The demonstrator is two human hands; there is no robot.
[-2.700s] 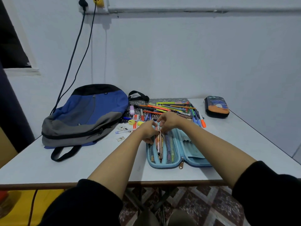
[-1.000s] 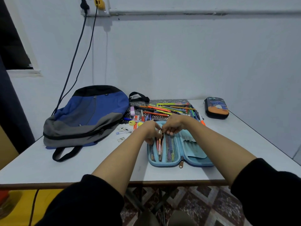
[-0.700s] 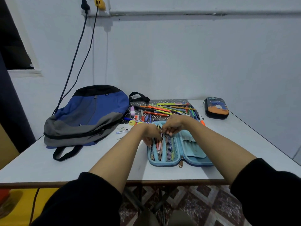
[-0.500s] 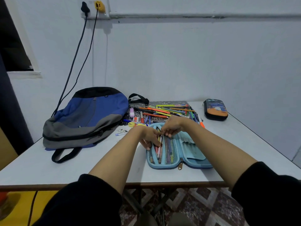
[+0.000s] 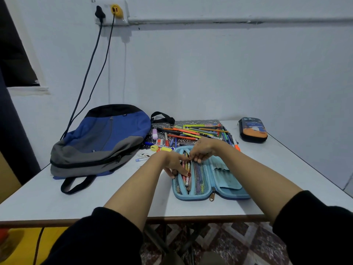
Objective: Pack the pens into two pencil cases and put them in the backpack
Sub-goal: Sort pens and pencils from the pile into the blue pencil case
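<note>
Pressing pens (image 5: 187, 181) flat into the blue pencil case (image 5: 229, 189), left hand (image 5: 168, 163) steadies them; right hand (image 5: 203, 150), at one o'clock, pinches its mesh pocket (image 5: 198, 178) open.

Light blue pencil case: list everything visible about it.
The light blue pencil case lies opened flat near the front edge of the table: a stiff-looking shell, with its zip pull at the near end. Its left half holds pens beside a mesh pocket; the right half has fabric pockets. The thumb of the left hand rests on the pens; the right hand pinches the mesh pocket's far edge.
</note>
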